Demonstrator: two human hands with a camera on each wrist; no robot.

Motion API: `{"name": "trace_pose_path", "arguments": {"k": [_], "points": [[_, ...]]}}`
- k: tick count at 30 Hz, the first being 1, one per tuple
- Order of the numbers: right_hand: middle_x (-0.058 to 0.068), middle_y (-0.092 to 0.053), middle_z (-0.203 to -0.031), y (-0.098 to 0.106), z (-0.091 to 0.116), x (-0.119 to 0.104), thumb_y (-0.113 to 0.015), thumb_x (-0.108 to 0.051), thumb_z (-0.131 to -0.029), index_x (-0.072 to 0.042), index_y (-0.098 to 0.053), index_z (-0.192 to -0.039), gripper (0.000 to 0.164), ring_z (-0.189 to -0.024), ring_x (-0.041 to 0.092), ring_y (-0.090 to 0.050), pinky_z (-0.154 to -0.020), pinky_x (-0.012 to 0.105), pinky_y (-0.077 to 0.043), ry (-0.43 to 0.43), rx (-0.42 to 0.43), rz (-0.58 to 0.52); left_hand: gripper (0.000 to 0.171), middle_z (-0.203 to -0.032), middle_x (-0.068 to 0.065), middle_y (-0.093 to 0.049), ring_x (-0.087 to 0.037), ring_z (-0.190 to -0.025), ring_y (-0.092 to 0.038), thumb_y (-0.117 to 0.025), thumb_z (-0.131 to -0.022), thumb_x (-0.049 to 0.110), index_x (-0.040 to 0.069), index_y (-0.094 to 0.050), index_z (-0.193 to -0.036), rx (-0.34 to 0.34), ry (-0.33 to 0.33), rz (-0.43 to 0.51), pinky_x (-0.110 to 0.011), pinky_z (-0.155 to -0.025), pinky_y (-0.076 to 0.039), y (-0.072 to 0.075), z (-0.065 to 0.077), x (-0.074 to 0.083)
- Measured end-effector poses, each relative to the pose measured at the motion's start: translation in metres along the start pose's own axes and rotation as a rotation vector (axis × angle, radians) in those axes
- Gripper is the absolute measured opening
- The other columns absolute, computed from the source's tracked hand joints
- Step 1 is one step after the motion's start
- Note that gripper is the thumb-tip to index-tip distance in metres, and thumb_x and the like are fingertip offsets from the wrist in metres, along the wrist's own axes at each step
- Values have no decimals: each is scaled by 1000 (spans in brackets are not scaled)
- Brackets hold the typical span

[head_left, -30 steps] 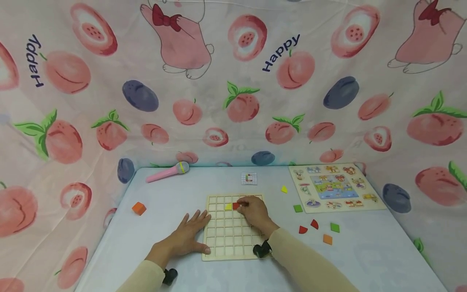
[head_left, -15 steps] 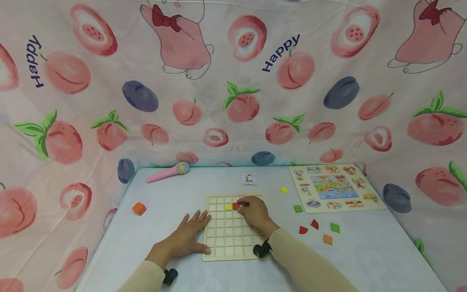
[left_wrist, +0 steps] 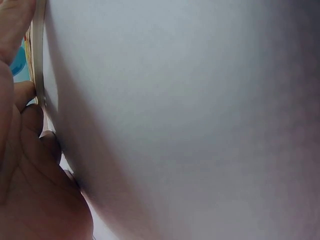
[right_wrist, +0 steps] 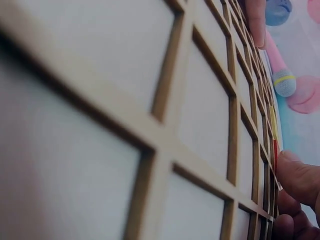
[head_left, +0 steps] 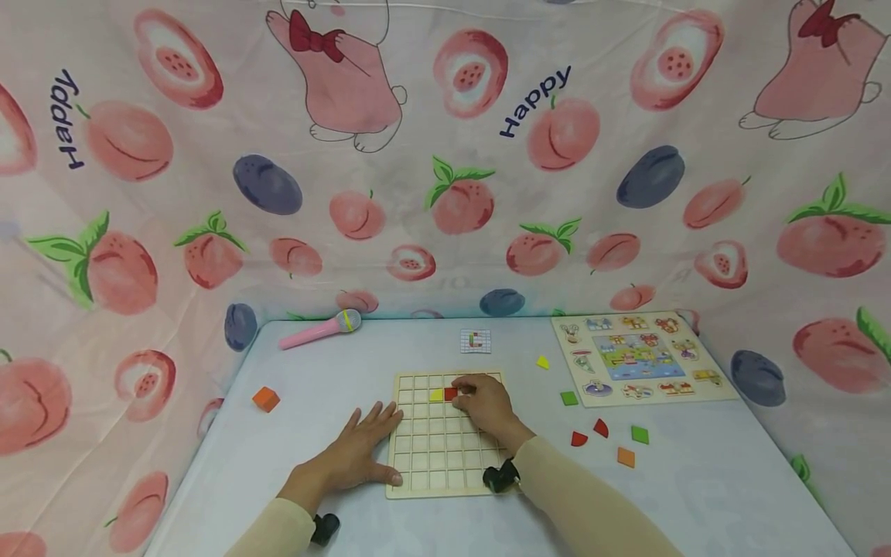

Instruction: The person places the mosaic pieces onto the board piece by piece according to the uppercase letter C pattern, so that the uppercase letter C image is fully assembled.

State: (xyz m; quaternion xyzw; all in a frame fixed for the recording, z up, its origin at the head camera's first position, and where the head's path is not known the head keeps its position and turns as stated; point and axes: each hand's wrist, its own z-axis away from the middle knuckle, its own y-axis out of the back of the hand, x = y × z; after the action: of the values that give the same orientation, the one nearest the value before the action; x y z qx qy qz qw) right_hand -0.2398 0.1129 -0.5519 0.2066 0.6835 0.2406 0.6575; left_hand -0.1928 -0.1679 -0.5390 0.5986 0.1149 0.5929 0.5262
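Note:
A wooden grid board point(head_left: 437, 462) lies flat on the white table in the head view. My left hand point(head_left: 356, 450) rests with spread, straight fingers along the board's left edge, its thumb on the near left corner. At the second row from the far edge, my right hand point(head_left: 490, 405) pinches a red square tile point(head_left: 450, 394) between thumb and finger; part of the tile is hidden. Immediately left of it, a yellow tile point(head_left: 435, 395) sits in a cell. In the right wrist view the right thumb point(right_wrist: 295, 172) touches the red tile point(right_wrist: 275, 152) at the grid.
A small pattern card point(head_left: 476, 341) lies beyond the board. On the right are green, orange, yellow and red loose pieces, such as an orange square point(head_left: 626, 457), and a picture puzzle board point(head_left: 585, 393). An orange cube point(head_left: 265, 399) and a pink toy microphone point(head_left: 309, 335) lie left.

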Motion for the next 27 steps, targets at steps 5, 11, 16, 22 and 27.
{"name": "trace_pose_path", "arguments": {"k": [5,11,16,22,27], "points": [[5,-74,-109,1,0,-2,-83,-10,-88,-12,-80,-114,25,-102,22,-65,-94,44,-56,-12,-3,-20,114,-177,-4,-19,-30,-166,-6,-89,-75,56,17,-34,-167,0,4,-3,-57,-134,7,0,0,1],[6,-73,-112,3,0,-3,-82,-11,-90,-11,-80,-115,25,-105,22,-64,-98,45,-55,-31,-15,-50,114,-177,-4,-18,-30,-166,-5,-89,-75,56,17,-33,-167,-2,2,-4,-57,-134,7,0,1,1],[8,-71,-112,7,0,-4,-78,-10,-93,-9,-79,-118,26,-103,23,-61,-95,43,-55,-43,-29,-109,113,-177,-5,-19,-31,-166,-6,-89,-76,55,16,-33,-167,-3,-5,-3,-58,-134,6,0,1,1],[7,-68,-114,14,-2,-5,-78,-14,-94,-13,-78,-122,28,-99,21,-58,-87,36,-53,-77,-28,-134,113,-177,-6,-19,-31,-166,-6,-89,-77,54,15,-33,-167,-2,-14,-1,-58,-134,6,0,1,1],[9,-68,-114,20,-4,-4,-76,-13,-96,-13,-78,-123,27,-94,21,-58,-81,33,-53,-50,-14,-153,113,-177,-5,-19,-31,-166,-6,-89,-76,55,16,-33,-167,0,-9,2,-58,-134,6,1,2,1]]}}
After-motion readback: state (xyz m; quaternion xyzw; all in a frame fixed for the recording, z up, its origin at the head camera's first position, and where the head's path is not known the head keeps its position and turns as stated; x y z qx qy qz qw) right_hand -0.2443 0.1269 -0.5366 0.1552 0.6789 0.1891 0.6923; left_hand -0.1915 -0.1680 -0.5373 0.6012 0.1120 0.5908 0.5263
